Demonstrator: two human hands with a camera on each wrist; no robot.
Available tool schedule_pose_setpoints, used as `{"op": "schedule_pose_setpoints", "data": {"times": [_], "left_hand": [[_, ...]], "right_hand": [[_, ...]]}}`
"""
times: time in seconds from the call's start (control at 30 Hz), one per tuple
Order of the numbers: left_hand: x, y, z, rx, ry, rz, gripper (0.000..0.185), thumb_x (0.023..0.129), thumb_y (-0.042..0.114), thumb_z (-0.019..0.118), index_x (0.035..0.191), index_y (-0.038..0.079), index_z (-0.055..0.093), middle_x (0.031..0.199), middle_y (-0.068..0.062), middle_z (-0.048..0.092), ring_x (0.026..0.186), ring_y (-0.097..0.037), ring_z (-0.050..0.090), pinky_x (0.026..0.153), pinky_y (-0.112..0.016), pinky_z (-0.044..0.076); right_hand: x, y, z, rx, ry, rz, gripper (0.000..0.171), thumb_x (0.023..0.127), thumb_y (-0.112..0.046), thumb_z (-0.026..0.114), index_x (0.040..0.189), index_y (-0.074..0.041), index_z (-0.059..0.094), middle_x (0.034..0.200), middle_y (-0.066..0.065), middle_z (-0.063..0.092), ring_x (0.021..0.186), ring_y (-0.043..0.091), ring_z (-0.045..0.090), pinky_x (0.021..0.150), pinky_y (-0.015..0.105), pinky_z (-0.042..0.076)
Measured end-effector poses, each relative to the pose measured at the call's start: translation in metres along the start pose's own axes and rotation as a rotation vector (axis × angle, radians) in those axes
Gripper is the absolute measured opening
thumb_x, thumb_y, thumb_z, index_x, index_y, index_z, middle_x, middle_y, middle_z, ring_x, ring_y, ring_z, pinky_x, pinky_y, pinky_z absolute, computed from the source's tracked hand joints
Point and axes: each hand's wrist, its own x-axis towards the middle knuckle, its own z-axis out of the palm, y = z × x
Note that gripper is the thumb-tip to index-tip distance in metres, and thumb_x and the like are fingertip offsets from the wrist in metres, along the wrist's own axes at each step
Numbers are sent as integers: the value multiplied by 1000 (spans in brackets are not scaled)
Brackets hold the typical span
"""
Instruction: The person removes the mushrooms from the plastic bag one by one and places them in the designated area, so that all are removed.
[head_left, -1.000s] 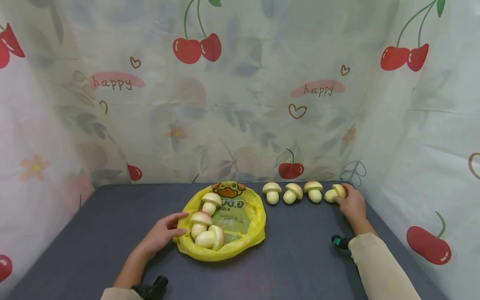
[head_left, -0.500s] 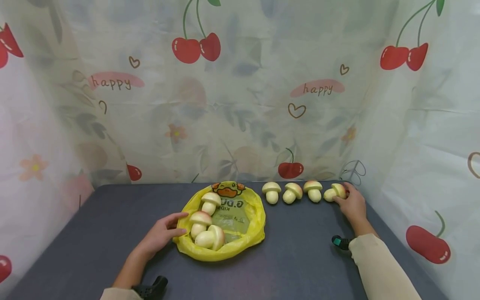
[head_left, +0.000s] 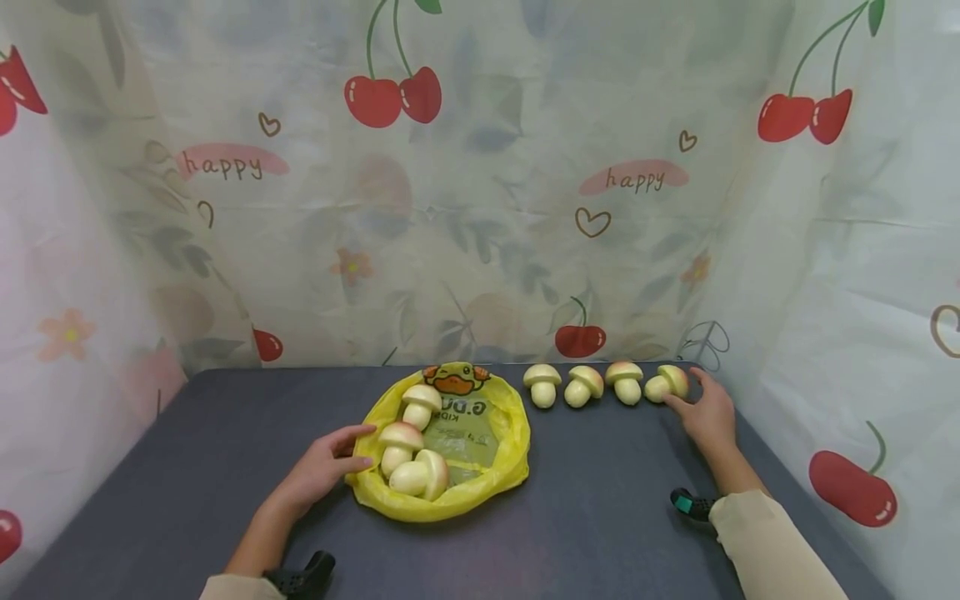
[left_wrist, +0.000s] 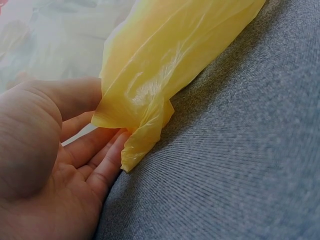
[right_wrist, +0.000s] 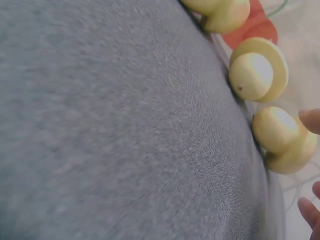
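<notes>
The right hand (head_left: 708, 415) lies open beside the tipped toy mushroom (head_left: 666, 384) ending the far row, fingertips barely off it, so a nudge could roll it. The left hand (head_left: 324, 467) pinches the yellow bag (head_left: 502, 450) rim; a tug might spill its three mushrooms.

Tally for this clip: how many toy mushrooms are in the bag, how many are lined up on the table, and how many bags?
Cream toy mushrooms inside the yellow plastic bag: 3
Cream toy mushrooms in the row on the grey table: 4
Yellow plastic bags: 1
Total: 8 things, 7 of them mushrooms.
</notes>
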Motion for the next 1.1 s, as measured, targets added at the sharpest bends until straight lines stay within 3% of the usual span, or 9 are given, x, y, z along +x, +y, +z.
{"op": "schedule_pose_setpoints", "data": {"times": [0.47,0.73,1.1], "left_hand": [[-1,1,1,1,3,14,57,93,20,68,142,1,48,145,-23,43,126,-35,45,93,-43,43],[-2,3,2,16,14,-17,57,92,23,69,142,5,49,145,-20,43,128,-34,43,94,-44,42],[-1,2,1,6,10,-4,58,91,23,70,142,5,49,146,-20,43,131,-35,41,98,-45,40]], "right_hand": [[-20,-8,-9,31,7,-68,70,89,-21,72,145,3,38,140,31,42,125,47,39,98,59,32],[-37,-20,-9,68,-15,-96,70,90,-25,72,146,0,38,141,28,42,125,46,42,93,59,38],[-65,-46,1,190,-33,-264,64,88,-17,75,141,0,44,137,24,48,119,41,50,85,54,48]]}}
